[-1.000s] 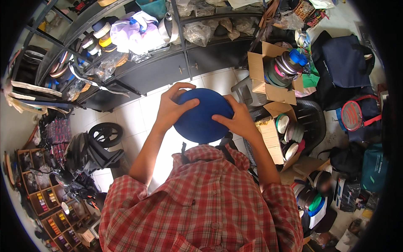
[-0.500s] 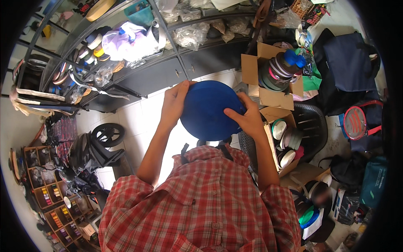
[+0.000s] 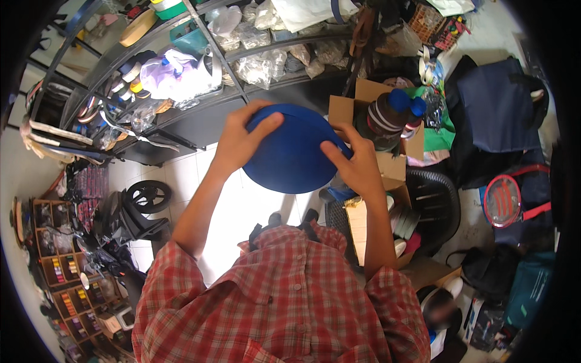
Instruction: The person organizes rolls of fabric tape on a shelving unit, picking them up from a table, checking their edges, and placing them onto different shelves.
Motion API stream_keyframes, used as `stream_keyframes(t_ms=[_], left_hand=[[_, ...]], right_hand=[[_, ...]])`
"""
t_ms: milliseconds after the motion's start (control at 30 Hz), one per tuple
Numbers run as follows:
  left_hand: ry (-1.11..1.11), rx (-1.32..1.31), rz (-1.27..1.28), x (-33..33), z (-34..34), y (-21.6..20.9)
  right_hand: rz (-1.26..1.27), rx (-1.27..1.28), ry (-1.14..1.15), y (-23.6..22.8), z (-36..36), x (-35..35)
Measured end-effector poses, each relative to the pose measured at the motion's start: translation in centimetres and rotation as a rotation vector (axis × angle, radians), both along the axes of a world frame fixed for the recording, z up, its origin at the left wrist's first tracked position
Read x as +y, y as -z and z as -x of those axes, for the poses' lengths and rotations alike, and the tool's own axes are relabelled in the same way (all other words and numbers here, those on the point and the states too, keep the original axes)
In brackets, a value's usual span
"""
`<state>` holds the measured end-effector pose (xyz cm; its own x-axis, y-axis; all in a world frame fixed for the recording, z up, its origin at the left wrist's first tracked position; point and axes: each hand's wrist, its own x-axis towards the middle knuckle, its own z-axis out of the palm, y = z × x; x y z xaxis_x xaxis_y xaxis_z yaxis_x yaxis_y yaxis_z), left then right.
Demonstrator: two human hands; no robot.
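Between my two hands, in front of my chest, is a large round blue roll of webbing (image 3: 293, 157), with a loose band along its far edge. My left hand (image 3: 238, 140) grips it at the upper left, its thumb lying over the rim. On the opposite side my right hand (image 3: 361, 163) holds the right edge, thumb pressed on the flat face and fingers behind. The underside of the roll and some fingertips are hidden.
Beyond the roll stands a dark shelf (image 3: 290, 91) with bagged goods. At right are a cardboard box (image 3: 342, 110) of rolls and a black plastic chair (image 3: 445, 209). A small black wheel (image 3: 148, 196) sits at left, above a wooden thread rack (image 3: 53, 266).
Both hands have shifted the roll slightly left and tilted it. My left thumb now lies over the rim, where a band shows along the far edge. The view has turned a little.
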<state>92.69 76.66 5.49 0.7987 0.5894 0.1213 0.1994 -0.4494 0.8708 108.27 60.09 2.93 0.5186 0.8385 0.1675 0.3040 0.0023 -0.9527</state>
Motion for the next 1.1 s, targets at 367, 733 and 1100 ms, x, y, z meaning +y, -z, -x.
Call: stream_keyframes(t_ms=[367,733,1100], left_hand=[[-0.384,-0.44,0.146,-2.7,3.3,0.0],[-0.77,-0.726,0.216,-4.6,5.4,0.7],[-0.975,-1.172,0.517,-0.6,10.3,1.8]], right_hand=[[-0.121,-0.03,-0.23,-2.4,-2.0,0.8],[-0.257,-0.016,-0.172,0.1,1.5,4.7],[-0.263,0.291,-0.178,-3.3,11.8,11.3]])
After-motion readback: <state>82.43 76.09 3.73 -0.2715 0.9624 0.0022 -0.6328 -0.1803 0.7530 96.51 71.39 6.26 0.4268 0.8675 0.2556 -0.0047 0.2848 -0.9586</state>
